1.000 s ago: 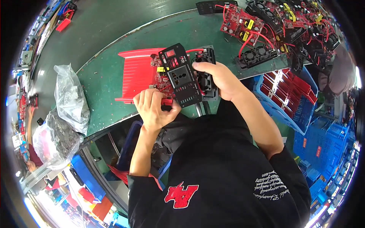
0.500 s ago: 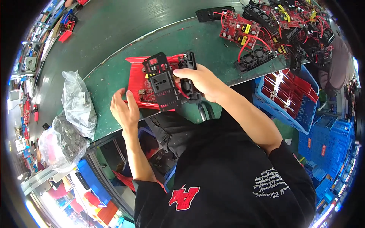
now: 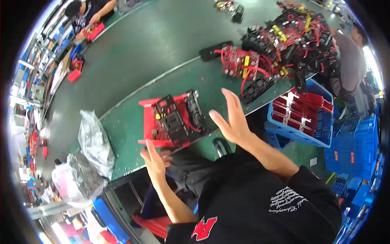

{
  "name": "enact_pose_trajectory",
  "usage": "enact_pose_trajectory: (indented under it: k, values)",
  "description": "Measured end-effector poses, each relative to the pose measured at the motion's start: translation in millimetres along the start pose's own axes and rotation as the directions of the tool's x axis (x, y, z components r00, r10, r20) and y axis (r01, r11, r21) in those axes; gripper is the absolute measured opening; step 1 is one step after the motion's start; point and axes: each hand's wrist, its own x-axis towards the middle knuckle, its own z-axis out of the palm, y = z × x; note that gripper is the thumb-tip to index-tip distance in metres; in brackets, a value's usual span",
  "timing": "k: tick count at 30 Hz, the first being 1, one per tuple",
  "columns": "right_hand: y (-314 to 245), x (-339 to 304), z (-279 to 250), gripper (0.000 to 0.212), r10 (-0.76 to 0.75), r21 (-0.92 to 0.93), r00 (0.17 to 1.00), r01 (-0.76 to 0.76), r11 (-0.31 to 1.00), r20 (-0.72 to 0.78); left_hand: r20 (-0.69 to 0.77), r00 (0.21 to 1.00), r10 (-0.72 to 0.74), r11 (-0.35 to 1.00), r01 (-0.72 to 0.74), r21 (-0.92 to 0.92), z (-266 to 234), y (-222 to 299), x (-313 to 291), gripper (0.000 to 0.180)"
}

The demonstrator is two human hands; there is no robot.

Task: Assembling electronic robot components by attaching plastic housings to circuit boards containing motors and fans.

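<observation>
"On the green table (image 3: 128,132), close to its front edge, what lies there in the head view?"

"A red case (image 3: 149,122), with a black panel (image 3: 175,125) lying across it and a black fan unit (image 3: 194,110) at its right end. The panel's long axis slants from far left to near right"

"Which hand is nearer to it?"

"The left hand (image 3: 156,164), just at the case's near left corner, one finger extended toward the front edge; whether it touches, I cannot tell. The right hand (image 3: 235,126) is apart from the fan unit, so the case lies to its left"

"Does either have hold of anything?"

"The right is spread wide, thumb well away from the fingers, nothing in it. The left looks loosely open and grips nothing I can see, though blur hides detail"

"And their pose?"

"The left forearm (image 3: 175,201) rises steeply from below; the right forearm (image 3: 270,156) slants in from the right, fingers pointing away from the body"
</observation>
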Motion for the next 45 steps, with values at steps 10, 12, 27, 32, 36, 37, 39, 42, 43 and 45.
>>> enact_pose_trajectory:
  k: [10,12,27,32,36,37,39,42,43,45]
  values:
    - [104.9,-56.7,-63.0,0.062,0.967,0.965,0.248,-0.261,0.007,0.060,0.249,0.963,0.105,0.963,-0.036,-0.266,94.3,35.8,91.0,0.048]
    - [90.4,0.4,-76.7,0.060,0.961,0.994,0.276,-0.089,0.064,-0.037,0.222,0.969,0.109,0.964,-0.049,-0.261,118.9,64.8,143.0,0.053]
    - [152.4,-22.0,-75.8,0.051,0.674,0.630,0.323,-0.242,0.738,-0.665,0.295,0.838,0.460,0.857,-0.333,-0.393,224.1,266.2,405.7,0.039]
    - [176.2,-13.6,-83.6,0.031,0.690,0.564,0.350,-0.401,0.722,-0.634,0.472,0.710,0.523,0.745,-0.650,0.152,185.0,219.1,309.0,0.043]
    - [168.2,-22.4,-72.8,0.064,0.790,0.992,0.604,0.123,0.036,-0.104,0.547,0.593,0.591,0.419,-0.805,0.420,141.6,159.1,196.6,0.036]
    - [149.6,-14.1,-76.7,0.072,0.772,0.987,0.635,0.138,-0.088,-0.020,0.551,0.576,0.603,0.403,-0.817,0.412,132.7,139.7,174.1,0.036]
    - [142.6,-25.3,-77.3,0.070,0.638,0.938,0.770,0.216,-0.271,0.007,0.560,0.546,0.624,0.361,-0.836,0.413,107.9,114.9,128.7,0.035]
    - [120.7,-40.8,-77.9,0.064,0.685,0.904,0.708,0.165,-0.395,0.170,0.521,0.600,0.607,0.487,-0.799,0.353,89.0,85.9,74.9,0.030]
    - [120.7,-50.9,-77.9,0.063,0.648,0.887,0.724,0.112,-0.449,0.236,0.497,0.616,0.612,0.545,-0.783,0.299,85.4,77.4,55.3,0.030]
    - [121.7,-71.2,-85.3,0.067,0.650,0.880,0.703,0.071,-0.469,0.289,0.478,0.631,0.611,0.596,-0.764,0.246,83.1,63.1,20.2,0.029]
